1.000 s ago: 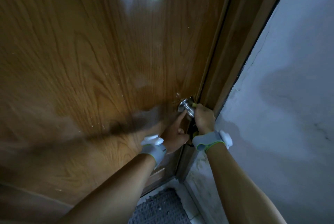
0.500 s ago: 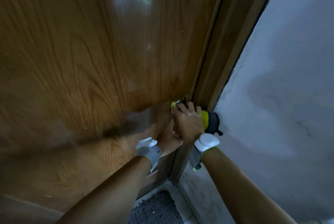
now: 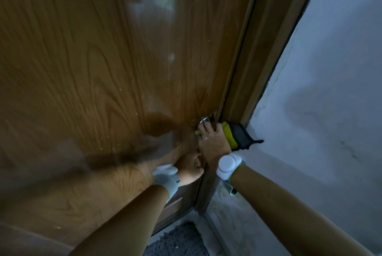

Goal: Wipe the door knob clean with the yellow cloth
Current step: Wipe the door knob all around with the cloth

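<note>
A silver door knob [image 3: 204, 119] sticks out near the right edge of the brown wooden door [image 3: 103, 69]; only its top rim shows. My right hand [image 3: 213, 142] is wrapped over the knob, shut on the yellow cloth [image 3: 229, 135], whose yellow and dark grey folds bulge out to the right of my fingers. A small yellow bit also peeks out left of my fingers. My left hand [image 3: 190, 168] sits just below the right one, against the door edge, fingers curled; what it grips is hidden.
The brown door frame [image 3: 258, 59] runs up beside the knob, with a pale grey wall [image 3: 320, 111] to its right. A dark grey mat [image 3: 175, 241] lies on the floor at the door's foot.
My right hand has moved from beside the knob to over it, covering it with the cloth, and the cloth now bulges out to the right. My left hand's finger has dropped off the knob.
</note>
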Tool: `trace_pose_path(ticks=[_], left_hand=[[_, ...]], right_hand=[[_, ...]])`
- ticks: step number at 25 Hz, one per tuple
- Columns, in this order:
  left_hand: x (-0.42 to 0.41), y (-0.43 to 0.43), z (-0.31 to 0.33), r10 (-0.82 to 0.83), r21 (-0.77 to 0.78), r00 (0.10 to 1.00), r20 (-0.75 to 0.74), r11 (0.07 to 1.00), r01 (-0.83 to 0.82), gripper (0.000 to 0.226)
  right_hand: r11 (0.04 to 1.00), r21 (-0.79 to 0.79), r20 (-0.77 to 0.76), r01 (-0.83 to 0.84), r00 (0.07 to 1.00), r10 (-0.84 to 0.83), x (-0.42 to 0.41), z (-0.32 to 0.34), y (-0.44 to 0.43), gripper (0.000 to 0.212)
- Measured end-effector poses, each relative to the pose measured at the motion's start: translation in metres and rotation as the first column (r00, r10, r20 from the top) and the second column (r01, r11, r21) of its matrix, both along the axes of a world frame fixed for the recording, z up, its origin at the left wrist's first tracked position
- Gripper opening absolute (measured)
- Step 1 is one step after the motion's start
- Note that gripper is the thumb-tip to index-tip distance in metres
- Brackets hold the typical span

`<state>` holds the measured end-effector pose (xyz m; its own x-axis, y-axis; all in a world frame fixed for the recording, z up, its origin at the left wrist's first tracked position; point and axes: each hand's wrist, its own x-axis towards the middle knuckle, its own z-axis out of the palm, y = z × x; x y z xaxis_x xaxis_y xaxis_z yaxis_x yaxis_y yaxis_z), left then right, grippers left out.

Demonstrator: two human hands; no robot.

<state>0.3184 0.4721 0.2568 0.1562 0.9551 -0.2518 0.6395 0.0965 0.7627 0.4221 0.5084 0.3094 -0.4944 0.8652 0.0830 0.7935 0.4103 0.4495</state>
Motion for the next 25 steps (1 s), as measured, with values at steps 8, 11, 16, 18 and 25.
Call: trace_pose_path(ticks=[8, 11, 16, 18, 25], left_hand=[[0.005, 0.009, 0.022, 0.055, 0.067, 0.998, 0.019, 0.996, -0.056, 0.045], [0.012, 0.014, 0.022, 0.091, 0.15, 0.989, 0.115, 0.983, -0.108, 0.061], [0.014, 0.021, 0.017, 0.137, 0.133, 0.966, 0.221, 0.977, -0.169, 0.064], [0.012, 0.023, 0.021, 0.131, 0.07, 0.962, 0.239, 0.986, -0.152, 0.059], [0.008, 0.033, 0.005, 0.095, 0.001, 0.964, 0.248, 0.995, -0.098, 0.065]], right_hand=[[0.987, 0.03, -0.344, 0.157, 0.929, -0.137, 0.007, -0.011, 0.017, 0.045], [0.977, 0.003, -0.467, 0.214, 0.864, -0.188, 0.004, -0.01, 0.017, 0.042], [0.959, -0.067, -0.614, 0.277, 0.746, -0.258, 0.008, -0.009, 0.019, 0.043], [0.953, -0.123, -0.689, 0.277, 0.667, -0.283, 0.008, -0.007, 0.025, 0.043], [0.8, -0.531, -0.794, 0.279, 0.165, -0.585, 0.019, 0.006, 0.028, 0.037]])
